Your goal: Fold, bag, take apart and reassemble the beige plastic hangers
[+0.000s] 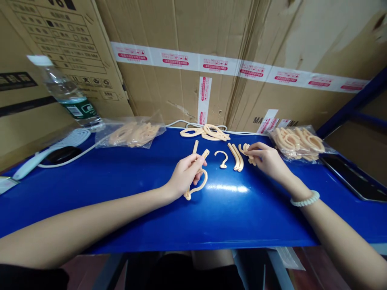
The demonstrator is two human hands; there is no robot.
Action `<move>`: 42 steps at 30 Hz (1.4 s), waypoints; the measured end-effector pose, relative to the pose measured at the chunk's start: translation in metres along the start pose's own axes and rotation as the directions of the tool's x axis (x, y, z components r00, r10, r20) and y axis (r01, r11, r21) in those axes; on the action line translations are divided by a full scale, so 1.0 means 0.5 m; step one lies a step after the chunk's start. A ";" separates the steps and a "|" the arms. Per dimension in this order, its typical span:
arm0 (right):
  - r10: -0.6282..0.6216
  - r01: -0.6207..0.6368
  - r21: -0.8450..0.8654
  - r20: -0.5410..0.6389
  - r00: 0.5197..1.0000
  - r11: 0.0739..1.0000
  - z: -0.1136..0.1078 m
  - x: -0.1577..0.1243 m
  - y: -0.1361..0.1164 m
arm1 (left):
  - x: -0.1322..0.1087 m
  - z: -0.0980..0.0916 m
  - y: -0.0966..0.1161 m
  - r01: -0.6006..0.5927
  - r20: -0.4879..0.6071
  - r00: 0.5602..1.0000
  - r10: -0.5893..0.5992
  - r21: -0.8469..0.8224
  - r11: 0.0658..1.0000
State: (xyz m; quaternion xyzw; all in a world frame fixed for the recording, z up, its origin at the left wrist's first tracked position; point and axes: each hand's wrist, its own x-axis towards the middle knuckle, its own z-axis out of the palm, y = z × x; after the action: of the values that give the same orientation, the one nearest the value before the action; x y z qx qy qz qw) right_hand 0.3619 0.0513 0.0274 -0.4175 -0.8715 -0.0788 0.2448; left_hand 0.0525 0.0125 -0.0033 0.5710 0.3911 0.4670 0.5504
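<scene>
My left hand (188,173) is closed around a beige plastic folding hanger (205,177). Its curved hook shows below the fingers, and two arm ends stick out above them. At the right, the fingertips of my right hand (263,157) are pinched together at a small pile of beige plastic pieces (251,159); the fingers partly hide what is between them. Between my hands a loose beige hook (223,159) lies on the blue table. Beside it, two curved hanger arms (236,157) lie side by side.
Folded hangers (211,132) lie at the back against cardboard. Bags of beige parts stand left (133,133) and right (298,143). A water bottle (71,94), a pale-handled brush (51,151) and a black mouse (64,154) are at left; a phone (356,177) lies at right.
</scene>
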 end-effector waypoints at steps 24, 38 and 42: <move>-0.529 0.532 -0.081 0.060 0.847 0.843 0.004 0.002 -0.202 | 0.002 0.012 0.016 0.005 0.041 0.999 0.003 -0.199 0.980; -0.424 0.421 -0.081 -0.015 0.906 0.903 0.001 -0.003 -0.194 | -0.036 0.004 0.011 -0.757 0.532 0.586 0.611 0.629 0.179; -0.469 0.464 -0.112 -0.018 0.883 0.879 0.003 -0.007 -0.205 | -0.039 0.013 0.006 -0.738 0.601 0.583 0.547 0.673 0.046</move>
State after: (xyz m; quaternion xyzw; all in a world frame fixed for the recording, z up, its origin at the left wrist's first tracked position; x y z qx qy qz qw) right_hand 0.2846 -0.0159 0.0312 -0.2059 -0.9353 -0.1902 0.2161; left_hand 0.0538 -0.0082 -0.0019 0.9165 0.2207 0.3242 -0.0790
